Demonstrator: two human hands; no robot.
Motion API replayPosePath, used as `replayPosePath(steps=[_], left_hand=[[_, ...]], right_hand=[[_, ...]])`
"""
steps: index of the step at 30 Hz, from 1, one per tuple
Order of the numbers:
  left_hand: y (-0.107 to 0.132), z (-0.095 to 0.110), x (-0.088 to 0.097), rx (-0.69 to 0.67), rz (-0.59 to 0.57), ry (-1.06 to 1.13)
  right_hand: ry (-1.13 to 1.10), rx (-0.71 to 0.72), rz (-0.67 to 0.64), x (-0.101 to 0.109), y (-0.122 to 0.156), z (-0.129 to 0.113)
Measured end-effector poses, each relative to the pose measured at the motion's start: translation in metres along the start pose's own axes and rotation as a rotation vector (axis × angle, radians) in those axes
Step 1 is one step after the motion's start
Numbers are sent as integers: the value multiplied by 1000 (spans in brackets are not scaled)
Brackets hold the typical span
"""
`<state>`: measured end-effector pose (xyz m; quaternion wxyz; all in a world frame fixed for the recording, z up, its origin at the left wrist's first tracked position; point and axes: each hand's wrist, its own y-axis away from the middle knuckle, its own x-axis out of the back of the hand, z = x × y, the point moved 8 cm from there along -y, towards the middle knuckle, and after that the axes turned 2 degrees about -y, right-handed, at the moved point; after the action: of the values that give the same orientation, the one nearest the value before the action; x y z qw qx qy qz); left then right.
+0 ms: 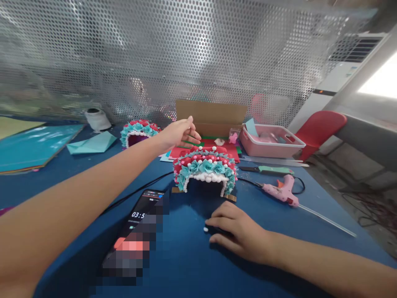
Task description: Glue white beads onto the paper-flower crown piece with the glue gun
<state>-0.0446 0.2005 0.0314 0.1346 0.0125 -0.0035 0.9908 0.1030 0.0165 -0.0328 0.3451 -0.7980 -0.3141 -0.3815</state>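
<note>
hands split here, one far and one near. left hand [179, 131] stretches out over the blue table [192, 265], fingers loosely spread and holding nothing, hovering above the red paper sheets [228, 151] just before the cardboard box [211, 114]. right hand [238, 231] lies low on the cloth, fingers curled down, fingertips touching a small white bead [205, 229]; whether it is pinched, cannot tell. flower headpiece [205, 169] stands upright between the two hands, near the right one, a second headpiece [138, 130] behind to the left. pink glue gun [281, 190] lies to the right, phone [139, 223] on the left. looks like the decorating step, bead gathering; next likely calls for a firm pinch and a careful seat on the trim.
</note>
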Motion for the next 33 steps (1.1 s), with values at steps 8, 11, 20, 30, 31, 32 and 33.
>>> replayPosePath(steps=[8, 11, 20, 30, 31, 32, 33], left_hand=[[8, 8, -8, -54, 28, -16], [11, 11, -6, -71, 22, -27], [10, 19, -12, -72, 5, -86], [2, 23, -50, -137, -177, -435], [0, 23, -51, -144, -179, -451], [-1, 23, -50, -155, -180, -461], [-1, 23, -50, -171, -176, -466]], right_hand=[[-93, -70, 18, -11, -6, 6], [-116, -67, 50, 4, -13, 0], [-39, 29, 329, 107, -35, -18], [-345, -231, 612, 162, -60, 62], [-338, -250, 600, 160, -62, 67], [-333, -265, 591, 158, -63, 72], [-331, -274, 588, 156, -64, 76]])
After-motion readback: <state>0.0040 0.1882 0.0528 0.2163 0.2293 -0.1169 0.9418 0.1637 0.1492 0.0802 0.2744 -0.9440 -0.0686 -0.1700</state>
